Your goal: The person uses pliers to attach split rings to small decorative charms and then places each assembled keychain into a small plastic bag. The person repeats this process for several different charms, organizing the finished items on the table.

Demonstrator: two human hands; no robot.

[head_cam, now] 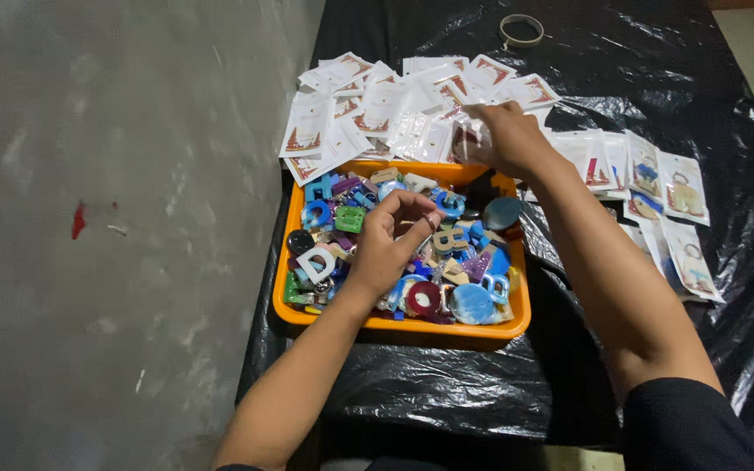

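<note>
Left hand (pixel 392 237) curled over tray charms (pixel 447 262)

Tray (pixel 517 327): orange. Letter charms (pixel 412 253) in the tray: mixed blue, purple, green, white, dark red and black; one white letter (pixel 318 262). Packets (pixel 377 109): white and clear, with red triangular markings. Plastic sheet (pixel 656 70) on the worktop: glossy black. Floor (pixel 89 218): mottled grey, one red spot (pixel 78 220). Sleeve (pixel 691 427): black.
</note>
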